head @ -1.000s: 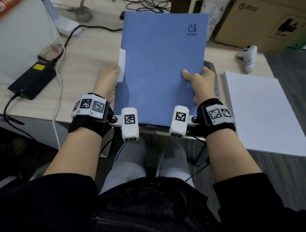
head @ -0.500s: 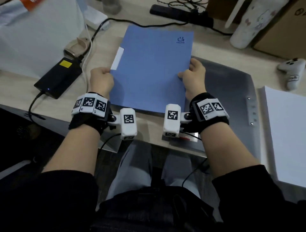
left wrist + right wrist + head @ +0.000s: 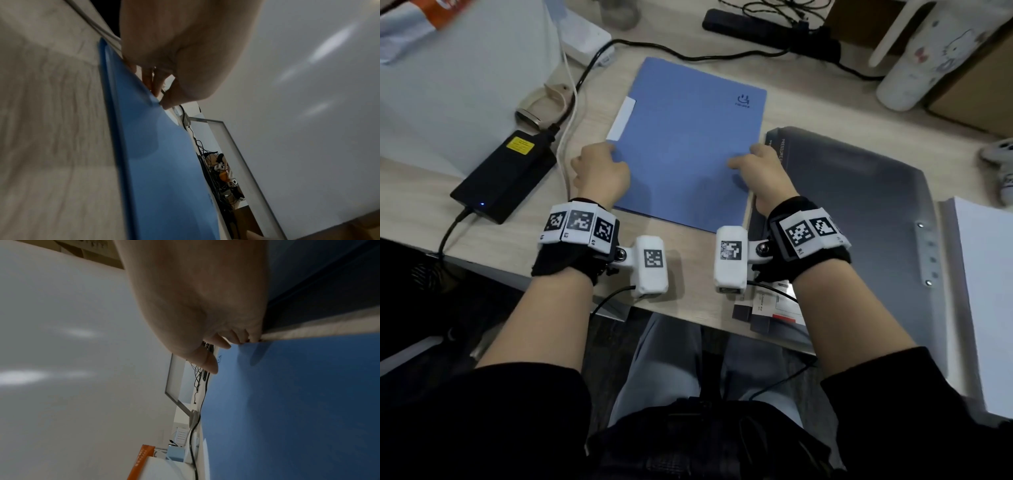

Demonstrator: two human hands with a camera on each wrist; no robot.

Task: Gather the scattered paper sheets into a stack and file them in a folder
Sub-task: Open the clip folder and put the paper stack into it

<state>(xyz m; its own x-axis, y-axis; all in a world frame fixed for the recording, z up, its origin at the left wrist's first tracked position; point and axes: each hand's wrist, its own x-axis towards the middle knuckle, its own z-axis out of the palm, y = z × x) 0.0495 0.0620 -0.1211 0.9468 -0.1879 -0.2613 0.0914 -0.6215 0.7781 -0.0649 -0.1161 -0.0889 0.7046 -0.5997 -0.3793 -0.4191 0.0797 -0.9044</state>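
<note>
A closed blue folder (image 3: pixel 688 147) lies flat on the wooden desk, with a white tab (image 3: pixel 621 118) sticking out of its left edge. My left hand (image 3: pixel 599 168) grips that left edge, fingers curled at the edge (image 3: pixel 152 81). My right hand (image 3: pixel 760 171) holds the right edge, thumb over the cover and fingers curled under the rim (image 3: pixel 242 337). In the wrist views the blue cover (image 3: pixel 164 162) (image 3: pixel 287 402) fills the lower part. The sheets inside are hidden. A stack of white paper (image 3: pixel 983 291) lies at the far right.
A grey translucent folder (image 3: pixel 859 205) lies right of the blue one, partly under it. A black power adapter (image 3: pixel 506 174) with cables sits at the left. A white bottle (image 3: pixel 928 58), a power strip (image 3: pixel 767 27) and a white controller (image 3: pixel 1000 171) lie behind and to the right.
The blue folder went from held up near my body to lying flat on the desk farther away. Both hands moved forward with it and stayed on its edges.
</note>
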